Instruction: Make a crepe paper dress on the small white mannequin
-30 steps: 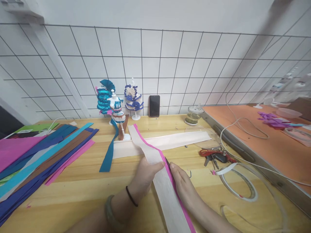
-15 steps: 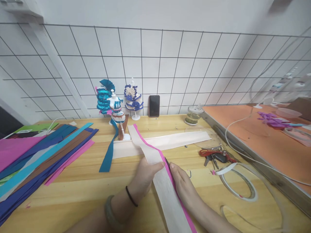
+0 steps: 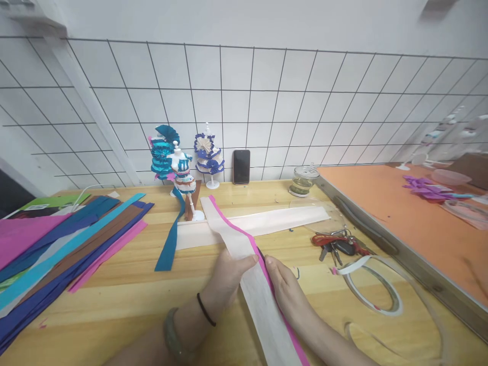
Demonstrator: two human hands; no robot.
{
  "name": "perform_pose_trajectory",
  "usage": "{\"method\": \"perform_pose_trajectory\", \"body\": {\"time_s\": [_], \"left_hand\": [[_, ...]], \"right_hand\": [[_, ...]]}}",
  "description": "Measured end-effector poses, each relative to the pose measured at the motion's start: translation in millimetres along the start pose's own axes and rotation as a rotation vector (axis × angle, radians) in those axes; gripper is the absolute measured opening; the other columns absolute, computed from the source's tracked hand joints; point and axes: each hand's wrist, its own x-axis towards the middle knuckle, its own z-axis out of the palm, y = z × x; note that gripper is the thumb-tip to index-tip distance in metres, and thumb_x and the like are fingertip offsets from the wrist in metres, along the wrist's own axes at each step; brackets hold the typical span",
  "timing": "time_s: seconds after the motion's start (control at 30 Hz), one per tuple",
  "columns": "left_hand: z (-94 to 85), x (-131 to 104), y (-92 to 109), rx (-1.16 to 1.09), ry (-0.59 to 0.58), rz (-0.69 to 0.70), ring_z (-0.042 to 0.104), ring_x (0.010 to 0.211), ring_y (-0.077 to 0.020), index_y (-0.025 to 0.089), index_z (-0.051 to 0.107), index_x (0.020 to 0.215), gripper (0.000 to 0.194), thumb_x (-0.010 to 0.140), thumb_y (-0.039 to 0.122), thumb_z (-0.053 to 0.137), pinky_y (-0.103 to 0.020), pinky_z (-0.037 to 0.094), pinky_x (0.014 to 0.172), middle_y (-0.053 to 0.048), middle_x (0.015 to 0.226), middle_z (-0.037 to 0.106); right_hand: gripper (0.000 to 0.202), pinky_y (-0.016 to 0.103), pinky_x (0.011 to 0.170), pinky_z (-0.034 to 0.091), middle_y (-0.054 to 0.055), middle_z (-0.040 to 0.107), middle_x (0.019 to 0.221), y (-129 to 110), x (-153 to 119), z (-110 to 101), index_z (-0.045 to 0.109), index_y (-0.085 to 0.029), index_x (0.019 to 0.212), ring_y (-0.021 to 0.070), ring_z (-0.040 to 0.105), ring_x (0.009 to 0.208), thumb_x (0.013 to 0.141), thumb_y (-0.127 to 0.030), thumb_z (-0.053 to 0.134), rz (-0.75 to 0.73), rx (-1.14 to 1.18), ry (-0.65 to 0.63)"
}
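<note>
A long off-white strip with a pink edge (image 3: 255, 284) runs away from me over the table, raised in the middle. My left hand (image 3: 229, 274) grips it from the left, with the thumb on top near the pink edge. On the other side, my right hand (image 3: 284, 287) is closed at the pink edge. The tip of a thin dark tool (image 3: 261, 252) shows beyond its fingers; the rest is hidden. Another off-white strip (image 3: 267, 221) lies crosswise beneath the far end. A teal strip (image 3: 168, 249) hangs down to the table beside a small white dress form (image 3: 181, 162).
Coloured paper-like strips (image 3: 76, 244) are piled at left. Two decorated forms, one teal (image 3: 162, 157) and one purple-white (image 3: 209, 157), stand behind. A phone (image 3: 241, 166) leans on the wall near a glass jar (image 3: 304, 180). Keys (image 3: 339, 245) and a tape roll (image 3: 375, 292) lie right.
Both hands and the strip stay almost still. The white cable that crossed the orange surface on the right is out of sight now.
</note>
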Motion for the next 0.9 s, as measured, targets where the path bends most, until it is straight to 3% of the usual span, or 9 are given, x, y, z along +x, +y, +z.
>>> {"method": "perform_pose_trajectory", "body": {"time_s": [0.4, 0.57, 0.7, 0.9], "left_hand": [[2.2, -3.0, 5.6, -0.033, -0.048, -0.040, 0.059, 0.072, -0.0149, 0.014, 0.060, 0.083, 0.024, 0.062, 0.014, 0.072, -0.027, 0.047, 0.069, -0.003, 0.077, 0.066], [0.5, 0.7, 7.3, -0.075, 0.020, -0.049, 0.058, 0.072, -0.0141, 0.014, 0.059, 0.086, 0.023, 0.066, 0.019, 0.071, -0.027, 0.046, 0.069, -0.003, 0.078, 0.064], [-3.9, 5.3, 7.3, -0.080, 0.097, -0.010, 0.059, 0.074, -0.0143, 0.017, 0.057, 0.096, 0.038, 0.062, 0.014, 0.072, -0.027, 0.046, 0.072, -0.002, 0.083, 0.064], [-7.4, 7.7, 7.0, -0.076, 0.094, -0.016, 0.059, 0.076, -0.0155, 0.017, 0.056, 0.099, 0.042, 0.060, 0.012, 0.073, -0.028, 0.045, 0.073, -0.003, 0.084, 0.064]], "right_hand": [[0.040, 0.029, 0.068, 0.039, 0.002, 0.052, 0.072, 1.7, 1.7, -0.9, 0.048, -0.019, 0.072, 0.0190, 0.048, 0.071, 0.088, -0.051, 0.029, 0.002, -0.046, -0.009], [0.038, 0.027, 0.064, 0.038, 0.000, 0.046, 0.067, -0.1, -0.1, -0.6, 0.044, -0.020, 0.069, 0.0173, 0.045, 0.066, 0.090, -0.048, 0.029, -0.002, -0.094, -0.014], [0.037, 0.026, 0.063, 0.036, -0.001, 0.044, 0.066, -0.3, -1.9, -0.6, 0.041, -0.020, 0.067, 0.0168, 0.044, 0.066, 0.090, -0.046, 0.028, -0.004, -0.134, -0.051], [0.036, 0.026, 0.064, 0.035, -0.002, 0.043, 0.067, -2.1, -2.0, -0.4, 0.039, -0.021, 0.068, 0.0162, 0.043, 0.066, 0.091, -0.047, 0.028, -0.002, -0.106, -0.056]]}}
